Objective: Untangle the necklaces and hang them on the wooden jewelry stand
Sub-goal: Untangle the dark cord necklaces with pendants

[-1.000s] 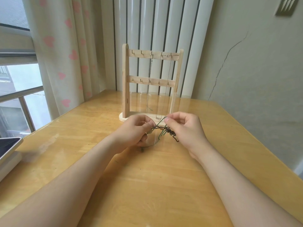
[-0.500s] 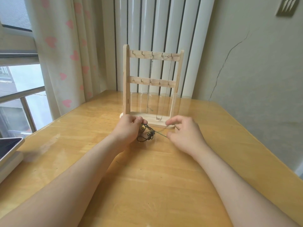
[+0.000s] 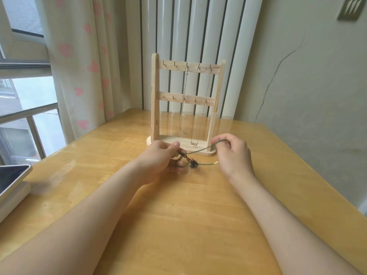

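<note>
We're holding the green cord necklace (image 3: 200,152) w/ both hands, low over the table (image 3: 178,225) and just in front of the wooden jewelry stand (image 3: 155,96). The L hand (image 3: 158,158) is curling round the beaded end of the cord, thumb on top and fingers tucked under. The R hand (image 3: 233,153) is pinching the cord btwn thumb and forefinger, a bit higher up. The cord is running in a shallow arc from one hand to the other, across the front of the stand's base. A dark knotted cluster (image 3: 193,163) is dangling btwn the hands, and a loose end w/ a gold tip (image 3: 215,163) is pointing toward the R wrist; we can't tell if it's touching the table.

The stand is standing upright toward the back of the table, w/ two hook rails. A silver chain (image 3: 183,104) is hanging from the middle hook of the top rail. A finer chain w/ a lettered pendant (image 3: 194,144) is hanging from the hooks to its right, the pendant sitting right at the base.

A tablet (image 3: 12,176) is lying at the table's L edge, and a curtain w/ pink hearts (image 3: 79,56) is hanging by the window.
</note>
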`<action>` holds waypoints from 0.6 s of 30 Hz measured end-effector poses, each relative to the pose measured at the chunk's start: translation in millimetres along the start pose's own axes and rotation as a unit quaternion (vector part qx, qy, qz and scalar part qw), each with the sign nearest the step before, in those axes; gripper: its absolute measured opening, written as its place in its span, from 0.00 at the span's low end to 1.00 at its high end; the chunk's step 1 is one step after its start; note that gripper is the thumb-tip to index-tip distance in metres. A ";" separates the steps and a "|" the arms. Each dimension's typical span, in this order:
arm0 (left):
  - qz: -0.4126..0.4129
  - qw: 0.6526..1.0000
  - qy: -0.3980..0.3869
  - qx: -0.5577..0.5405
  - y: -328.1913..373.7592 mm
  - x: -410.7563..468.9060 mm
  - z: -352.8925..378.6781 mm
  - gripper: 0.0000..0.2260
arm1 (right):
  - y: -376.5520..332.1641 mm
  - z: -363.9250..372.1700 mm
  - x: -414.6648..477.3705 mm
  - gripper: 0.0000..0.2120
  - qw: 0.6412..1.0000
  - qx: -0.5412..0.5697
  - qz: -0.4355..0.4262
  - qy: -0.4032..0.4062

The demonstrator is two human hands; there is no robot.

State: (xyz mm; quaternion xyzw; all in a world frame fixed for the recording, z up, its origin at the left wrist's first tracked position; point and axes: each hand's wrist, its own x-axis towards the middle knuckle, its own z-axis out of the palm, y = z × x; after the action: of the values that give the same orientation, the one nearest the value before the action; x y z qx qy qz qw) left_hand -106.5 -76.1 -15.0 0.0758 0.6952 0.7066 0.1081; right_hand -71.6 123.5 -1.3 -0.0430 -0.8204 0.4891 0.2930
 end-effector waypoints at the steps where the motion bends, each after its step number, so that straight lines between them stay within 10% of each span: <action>1: -0.003 1.000 -0.015 0.012 -1.5 0.1 -0.1 0.16 | 0.8 -0.3 0.4 0.10 1.000 0.013 0.020 -0.003; 5: 0.023 0.997 -0.026 0.075 -2.1 -1.2 0.2 0.15 | 1.9 -2.7 -1.5 0.19 0.997 0.054 0.047 0.002; 11: 0.011 0.988 -0.032 0.148 0.5 -3.0 -1.9 0.17 | 4.6 -4.4 -3.8 0.05 0.995 -0.090 -0.020 -0.030; 18: 0.050 0.987 -0.019 0.150 -2.6 2.6 -0.7 0.04 | 3.6 -5.5 -6.6 0.20 0.975 -0.164 0.006 -0.152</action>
State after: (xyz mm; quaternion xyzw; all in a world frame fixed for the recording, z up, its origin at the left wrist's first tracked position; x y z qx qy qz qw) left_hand -109.1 -76.0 -17.8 0.1393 0.7862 0.5977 0.0728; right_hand -64.0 127.3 -5.2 -0.0208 -0.9239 0.3508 0.1513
